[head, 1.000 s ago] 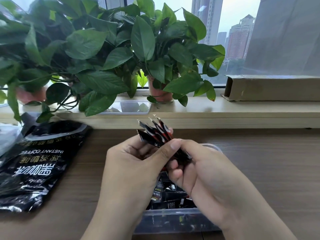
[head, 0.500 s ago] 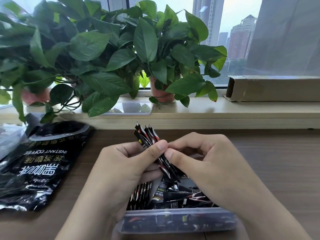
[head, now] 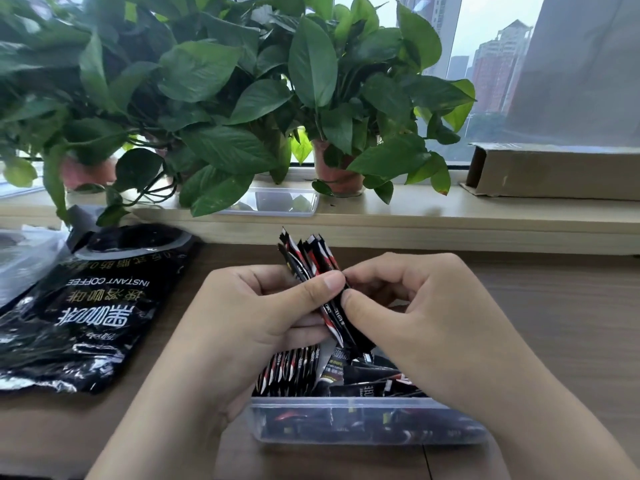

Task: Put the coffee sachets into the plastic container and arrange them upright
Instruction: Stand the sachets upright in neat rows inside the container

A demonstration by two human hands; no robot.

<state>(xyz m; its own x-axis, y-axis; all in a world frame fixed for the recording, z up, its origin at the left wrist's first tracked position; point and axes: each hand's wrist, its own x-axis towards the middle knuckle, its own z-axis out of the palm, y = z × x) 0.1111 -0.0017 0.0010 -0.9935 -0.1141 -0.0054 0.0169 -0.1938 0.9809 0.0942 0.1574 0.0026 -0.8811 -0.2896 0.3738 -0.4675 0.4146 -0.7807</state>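
Note:
A bundle of black-and-red coffee sachets [head: 306,261] is held upright above the clear plastic container [head: 363,426]. My left hand [head: 252,317] grips the bundle from the left, thumb across its front. My right hand [head: 415,306] pinches the same bundle from the right with thumb and fingers. Inside the container, a row of sachets [head: 287,370] stands upright on the left, and other sachets [head: 367,379] lie loose and jumbled on the right. My hands hide the container's far side.
A black instant coffee bag [head: 86,306] lies on the wooden table to the left, with clear plastic [head: 20,258] beyond it. Potted plants [head: 214,98], a clear lid [head: 277,202] and a cardboard box [head: 554,171] sit on the windowsill behind.
The bundle has been turned from leaning right to nearly upright. My right hand shifted from under the bundle to pinching its side. The view has tilted, showing more of the container.

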